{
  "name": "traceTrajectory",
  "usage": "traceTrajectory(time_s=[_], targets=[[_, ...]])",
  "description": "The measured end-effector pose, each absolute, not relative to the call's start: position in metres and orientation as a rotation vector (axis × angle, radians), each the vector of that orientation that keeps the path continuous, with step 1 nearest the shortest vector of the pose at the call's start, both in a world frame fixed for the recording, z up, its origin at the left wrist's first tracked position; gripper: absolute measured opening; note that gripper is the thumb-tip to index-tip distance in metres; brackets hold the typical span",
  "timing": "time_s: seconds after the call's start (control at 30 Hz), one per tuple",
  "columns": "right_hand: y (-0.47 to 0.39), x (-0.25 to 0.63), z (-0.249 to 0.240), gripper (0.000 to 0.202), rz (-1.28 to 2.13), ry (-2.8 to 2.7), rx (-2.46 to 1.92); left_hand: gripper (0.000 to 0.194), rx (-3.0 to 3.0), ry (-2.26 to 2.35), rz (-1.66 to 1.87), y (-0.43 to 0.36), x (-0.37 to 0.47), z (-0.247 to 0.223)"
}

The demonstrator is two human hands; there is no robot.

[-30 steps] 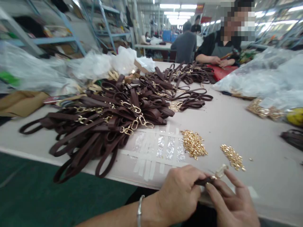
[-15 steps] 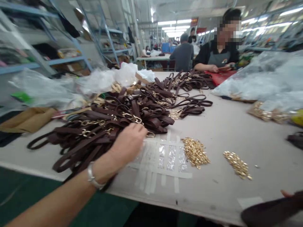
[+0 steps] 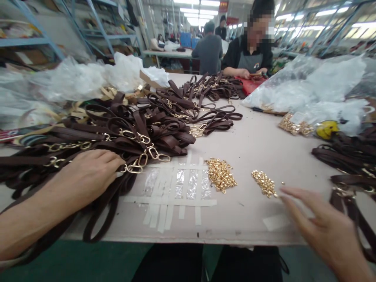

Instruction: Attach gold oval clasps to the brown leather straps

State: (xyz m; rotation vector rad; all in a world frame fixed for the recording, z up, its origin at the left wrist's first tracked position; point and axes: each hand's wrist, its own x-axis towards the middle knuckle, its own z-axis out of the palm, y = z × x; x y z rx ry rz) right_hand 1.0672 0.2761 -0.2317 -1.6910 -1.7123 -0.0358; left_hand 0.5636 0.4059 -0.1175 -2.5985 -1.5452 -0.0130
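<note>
My left hand has its fingers curled round a dark brown strap, whose looped end hangs past the table's near edge. Gold-coloured oval rings and clasps stick out beside its fingertips. Around and behind that hand spreads a heap of brown straps with gold hardware. On the right, my right hand is open, fingers apart and slightly blurred, with nothing in it. Its fingertips are close to a small pile of gold metal pieces and a single loose gold piece.
A bigger pile of gold pieces lies beside clear packets taped to the table. Plastic bags stand at the right, above more brown straps. Across the table, a person handles something over red material.
My left hand has drawn back leftwards, bringing a strap toward the near edge. My right hand has come into view, open; the dark strap seen at lower right is no longer there.
</note>
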Motion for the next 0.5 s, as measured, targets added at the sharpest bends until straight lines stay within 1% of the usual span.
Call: traceTrajectory(time_s=[0.03,0.1,0.2,0.3,0.37,0.43,0.5], targets=[[0.276,1.036,-0.233,0.024,0.036,-1.864,-1.549,0.026,-2.595,-1.487,0.034,0.406,0.562,-0.118],[0.279,0.984,-0.237,0.024,0.068,-2.08,-1.459,0.03,-2.598,-1.39,0.067,0.404,0.564,-0.116],[0.287,0.943,-0.248,0.03,-0.011,-2.184,-1.508,0.033,-2.612,-1.363,-0.108,0.393,0.578,-0.106],[0.296,0.937,-0.26,0.033,-0.108,-2.167,-1.482,0.035,-2.652,-1.4,-0.292,0.375,0.603,-0.092],[0.302,0.94,-0.267,0.031,-0.126,-2.121,-1.411,0.037,-2.728,-1.479,-0.374,0.367,0.621,-0.085],[0.304,0.943,-0.268,0.027,-0.08,-2.005,-1.377,0.041,-2.788,-1.555,-0.442,0.362,0.636,-0.083],[0.3,0.943,-0.264,0.022,0.049,-1.843,-1.401,0.048,-2.849,-1.6,-0.52,0.359,0.647,-0.087]])
